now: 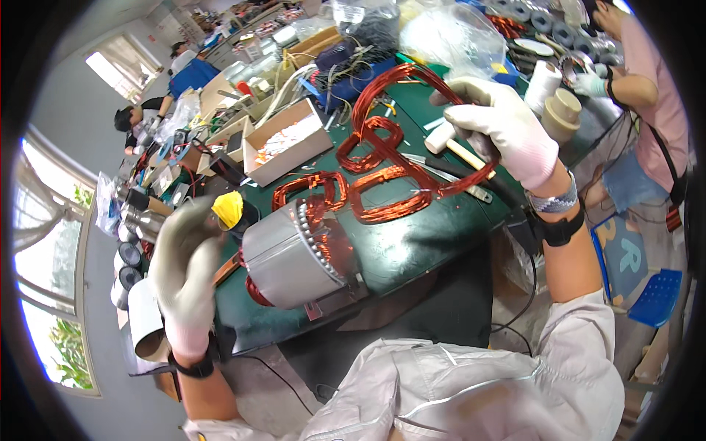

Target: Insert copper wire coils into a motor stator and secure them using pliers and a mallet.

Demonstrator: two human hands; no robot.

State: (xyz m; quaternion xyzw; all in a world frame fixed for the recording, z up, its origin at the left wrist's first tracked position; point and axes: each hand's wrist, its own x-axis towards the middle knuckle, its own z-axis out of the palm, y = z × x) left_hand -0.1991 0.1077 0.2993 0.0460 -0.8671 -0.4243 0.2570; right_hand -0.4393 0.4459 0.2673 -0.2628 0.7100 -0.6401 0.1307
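Observation:
A large loop of copper-coloured wire, a coil, rises from the green table with my right hand closed on its right side. That hand wears a white glove. Other joined wire coils lie on the table below the loop. A grey cylindrical motor stator lies on its side near the table's front edge, with copper windings showing at both ends. To its left, my gloved left hand is raised, blurred by motion, its fingers curved apart from the thumb and nothing visible in them.
A white-headed mallet lies beside my right hand. Behind the stator stands an open cardboard box of small white and orange pieces. A yellow item sits in a dark cup. White cones stand at right, near a co-worker in pink.

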